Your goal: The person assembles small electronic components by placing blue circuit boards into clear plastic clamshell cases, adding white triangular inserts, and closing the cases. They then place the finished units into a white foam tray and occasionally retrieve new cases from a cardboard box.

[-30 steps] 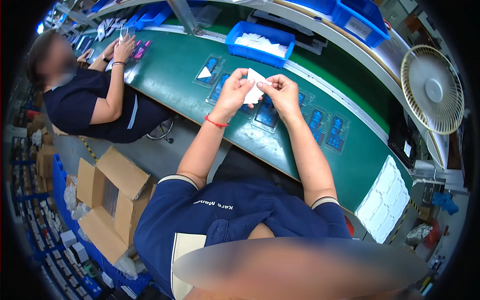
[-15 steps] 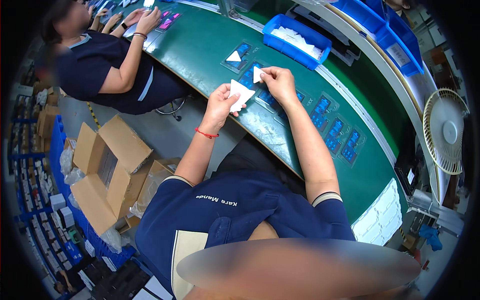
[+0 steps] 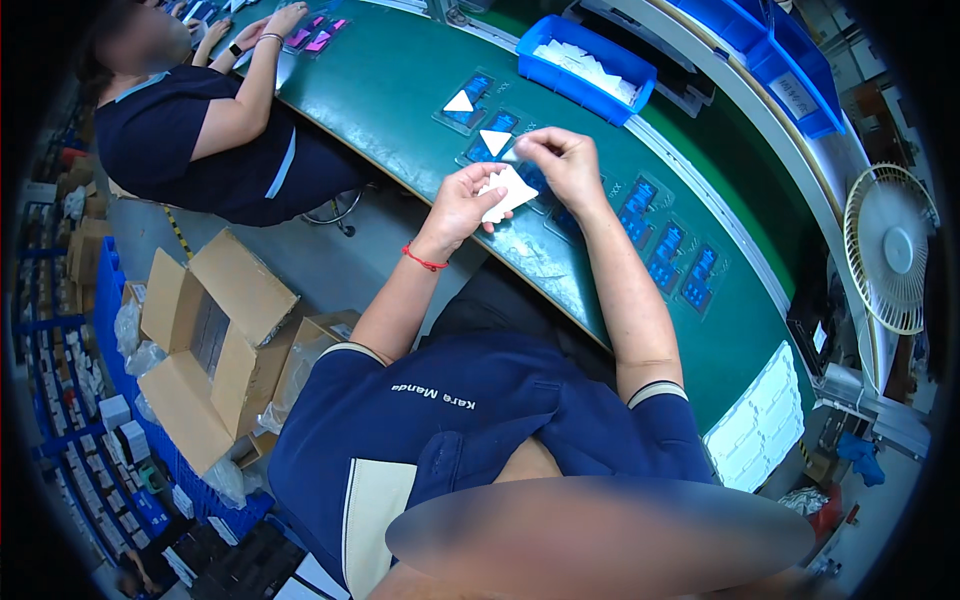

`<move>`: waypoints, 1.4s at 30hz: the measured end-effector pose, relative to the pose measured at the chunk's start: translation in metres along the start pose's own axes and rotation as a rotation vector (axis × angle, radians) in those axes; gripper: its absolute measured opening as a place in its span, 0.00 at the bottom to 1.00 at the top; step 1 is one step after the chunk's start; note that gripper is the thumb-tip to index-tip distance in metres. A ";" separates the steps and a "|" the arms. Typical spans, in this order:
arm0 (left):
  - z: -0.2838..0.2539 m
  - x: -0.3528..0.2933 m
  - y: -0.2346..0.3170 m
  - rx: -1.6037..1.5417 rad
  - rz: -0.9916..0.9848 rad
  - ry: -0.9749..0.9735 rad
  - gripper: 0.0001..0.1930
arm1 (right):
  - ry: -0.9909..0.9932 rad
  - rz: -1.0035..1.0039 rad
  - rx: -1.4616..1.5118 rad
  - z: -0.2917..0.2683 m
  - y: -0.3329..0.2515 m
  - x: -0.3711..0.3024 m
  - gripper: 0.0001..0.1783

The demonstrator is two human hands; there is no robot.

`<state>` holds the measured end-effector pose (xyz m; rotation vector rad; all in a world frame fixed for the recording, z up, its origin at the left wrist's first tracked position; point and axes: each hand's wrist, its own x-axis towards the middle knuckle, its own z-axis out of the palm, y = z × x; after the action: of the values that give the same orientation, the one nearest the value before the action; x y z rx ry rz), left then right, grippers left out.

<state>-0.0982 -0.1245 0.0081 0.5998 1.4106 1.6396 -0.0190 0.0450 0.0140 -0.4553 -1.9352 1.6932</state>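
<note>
Both forearms bare, reaching from the lower edge toward 12 o'clock. Left hand (image 3: 462, 203) at 11 o'clock of the elbow, palm turned in, fingers (image 3: 490, 190) curled and pinched. Right hand (image 3: 562, 160) just beside it at 1 o'clock, knuckles up, fingertips pinched together. Wrists near, not touching.

green surface (image 3: 400, 90) curves across the upper frame. blue bin (image 3: 585, 68) of white pieces at its far edge. white fan (image 3: 890, 262) at right. open cardboard boxes (image 3: 205, 340) on the floor at left. co-worker (image 3: 200, 130) seated at upper left, forearms on the surface.
</note>
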 end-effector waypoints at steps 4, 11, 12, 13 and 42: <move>0.002 0.001 -0.002 -0.037 -0.009 0.052 0.17 | 0.040 -0.511 -0.945 -0.022 -0.002 -0.016 0.08; 0.019 0.008 -0.004 -0.065 0.020 -0.003 0.15 | -0.043 -0.100 -0.517 -0.027 -0.017 -0.045 0.09; 0.024 0.010 -0.005 -0.077 0.025 -0.021 0.15 | -0.084 0.043 -0.367 -0.029 -0.020 -0.048 0.09; 0.027 0.012 -0.006 -0.090 0.029 -0.039 0.15 | -0.074 0.007 -0.279 -0.032 -0.008 -0.049 0.08; 0.073 0.028 -0.019 -0.004 -0.045 -0.125 0.10 | 0.272 -0.405 -1.335 -0.108 -0.009 -0.129 0.08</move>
<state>-0.0477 -0.0622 0.0030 0.6522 1.3207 1.5422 0.1490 0.0573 0.0099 -0.6186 -2.4513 -0.0892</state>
